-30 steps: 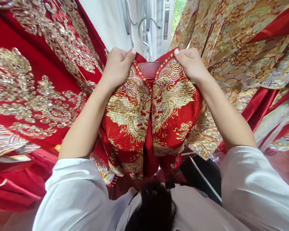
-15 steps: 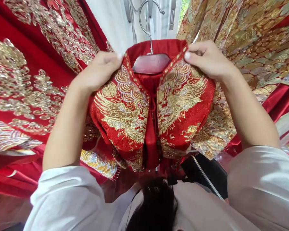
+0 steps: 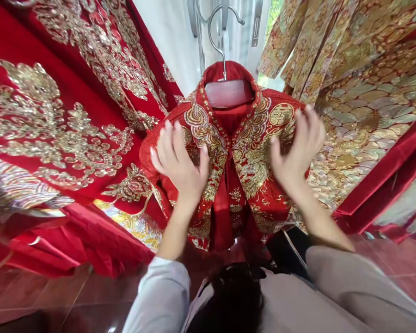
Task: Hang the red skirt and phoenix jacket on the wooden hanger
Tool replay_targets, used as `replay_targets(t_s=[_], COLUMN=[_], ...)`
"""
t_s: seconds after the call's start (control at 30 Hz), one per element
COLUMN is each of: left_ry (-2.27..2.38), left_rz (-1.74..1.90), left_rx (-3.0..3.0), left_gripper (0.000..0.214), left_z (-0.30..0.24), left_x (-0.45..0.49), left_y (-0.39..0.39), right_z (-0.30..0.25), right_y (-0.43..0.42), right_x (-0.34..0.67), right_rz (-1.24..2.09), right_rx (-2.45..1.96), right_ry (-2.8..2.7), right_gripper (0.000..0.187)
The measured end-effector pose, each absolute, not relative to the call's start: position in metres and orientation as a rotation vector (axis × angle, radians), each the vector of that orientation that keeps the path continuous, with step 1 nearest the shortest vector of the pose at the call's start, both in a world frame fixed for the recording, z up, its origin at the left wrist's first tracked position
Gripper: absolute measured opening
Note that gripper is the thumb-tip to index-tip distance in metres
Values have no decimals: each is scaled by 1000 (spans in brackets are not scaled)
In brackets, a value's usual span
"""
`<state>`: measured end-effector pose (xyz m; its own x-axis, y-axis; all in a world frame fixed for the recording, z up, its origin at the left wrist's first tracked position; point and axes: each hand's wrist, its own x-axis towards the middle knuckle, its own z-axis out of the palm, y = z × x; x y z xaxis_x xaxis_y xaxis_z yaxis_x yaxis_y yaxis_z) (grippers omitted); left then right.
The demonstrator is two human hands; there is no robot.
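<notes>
A red jacket point(image 3: 225, 194) with gold embroidery hangs in front of me on a hanger point(image 3: 213, 34) with a metal hook. Its stand-up collar is edged with gold beads, and the front parts below the neck. Over the left-hand chest of the jacket is my left hand point(image 3: 182, 162), fingers spread. My right hand point(image 3: 296, 145) is at the other side of the chest, fingers apart and slightly blurred. Both hands are at or just off the cloth; whether they touch it I cannot tell. Neither hand grips anything.
A red garment with gold beading point(image 3: 65, 92) hangs close on the left. On the right hangs a gold scale-patterned garment point(image 3: 364, 106). Red cloth point(image 3: 384, 180) hangs at the right edge. Behind the hanger is a white door with a metal handle point(image 3: 256, 27). Reddish tiles point(image 3: 65, 296) cover the floor.
Both hands have let go of the jacket's collar edges and moved down to the chest, fingers spreading. The collar now stands rounder around the hanger, and the shoulders lie out to the sides.
</notes>
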<state>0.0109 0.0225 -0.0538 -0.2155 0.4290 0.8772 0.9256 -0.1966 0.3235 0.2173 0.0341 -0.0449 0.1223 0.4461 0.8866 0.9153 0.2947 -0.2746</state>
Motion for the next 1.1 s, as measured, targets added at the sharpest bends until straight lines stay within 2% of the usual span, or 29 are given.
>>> replay_targets(t_s=[0.07,0.1,0.2,0.27,0.33,0.47,0.6,0.8,0.9,0.97,1.03,1.1], left_ry=[-1650,-1755,-1922,-1892,-1810,-1651,-1431,-1473,-1533,-1565,-1602,-1649], left_rz=[-1432,-1393,-1307,-1326,-1415,-1638,-1737,-1677,-1762,-1857,-1938,-1994], left_rx=[-1524,-1551,-1553,-1556,-1639,-1793,-2039,-2015,-1863,-1755,-1699,-1741], left_gripper=[68,68,63,49,35,23,22,20,16,14,13,13], left_z=[-115,-146,-213,-230,-229,-215,-212,-228,-247,-260,-271,-276], left_x=[29,35,31,13,-4,7,66,74,53,47,52,62], left_y=[10,6,1,-2,-8,-35,-52,-4,5,-1,-10,-16], right_z=[-103,-130,-188,-201,-199,-179,-169,-173,-179,-180,-176,-169], right_y=[19,16,22,30,32,3,-27,16,17,2,-15,-23], right_x=[191,182,180,193,207,200,167,163,167,166,160,151], right_rz=[-555,-519,-374,-275,-209,-43,154,285,190,18,-90,-97], right_rx=[-1352,-1394,-1452,-1342,-1236,-1195,-1069,-1158,-1181,-1082,-976,-895], right_ry=[-1515,-1560,-1539,-1529,-1490,-1354,-1438,-1450,-1383,-1322,-1339,-1435], right_gripper=[73,76,57,40,31,17,19,10,23,18,6,6])
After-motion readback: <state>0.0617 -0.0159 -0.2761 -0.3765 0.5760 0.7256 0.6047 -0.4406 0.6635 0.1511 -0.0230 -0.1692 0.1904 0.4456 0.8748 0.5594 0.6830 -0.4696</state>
